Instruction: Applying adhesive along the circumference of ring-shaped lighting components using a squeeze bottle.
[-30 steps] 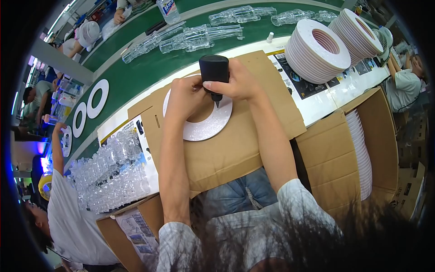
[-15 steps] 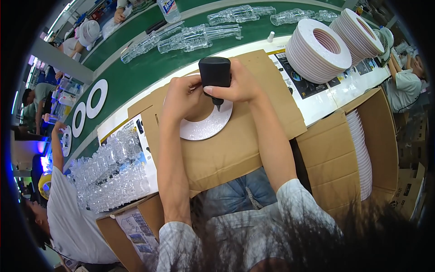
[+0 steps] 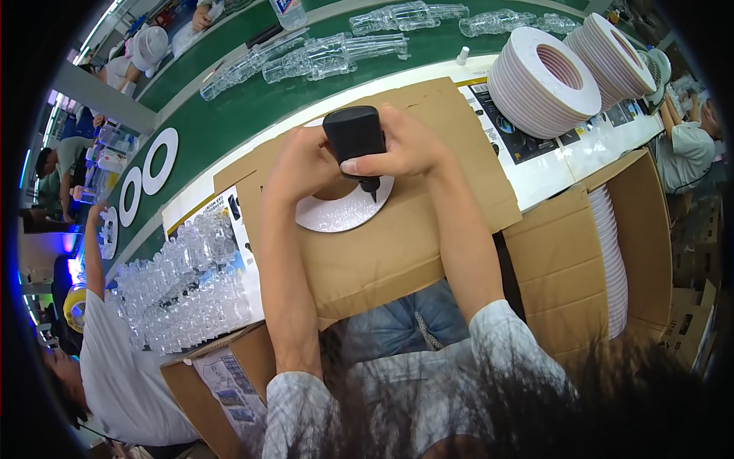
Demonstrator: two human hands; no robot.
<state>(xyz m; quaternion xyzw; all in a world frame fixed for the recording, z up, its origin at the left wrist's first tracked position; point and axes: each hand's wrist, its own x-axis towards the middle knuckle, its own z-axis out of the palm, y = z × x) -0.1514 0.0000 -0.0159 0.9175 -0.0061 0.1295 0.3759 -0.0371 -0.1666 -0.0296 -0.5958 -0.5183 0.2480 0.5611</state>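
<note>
My right hand [image 3: 407, 145] is wrapped round a black squeeze bottle [image 3: 353, 131] with a pointed nozzle, thumb across its lower front. The bottle is tilted nozzle down, its tip over the right part of a flat, glittery white ring [image 3: 336, 216]. Whether the tip touches the ring I cannot tell. My left hand [image 3: 300, 162] is closed right beside the bottle, above the ring's left side. Its fingertips are hidden behind the bottle, and so is what they grip, if anything. The ring lies on a cardboard sheet [image 3: 382, 268] in front of me.
Stacks of white rings [image 3: 527, 96] stand at the right. An open carton [image 3: 558, 268] holds more. Clear plastic parts [image 3: 183, 283] crowd the left; several clear bottle-shaped pieces [image 3: 329, 57] lie on the green bench [image 3: 222, 118]. Loose rings [image 3: 160, 162] lie near a co-worker [image 3: 126, 367].
Both hands and the black bottle have shifted slightly left. The nozzle tip has moved a little lower and to the right above the ring.
</note>
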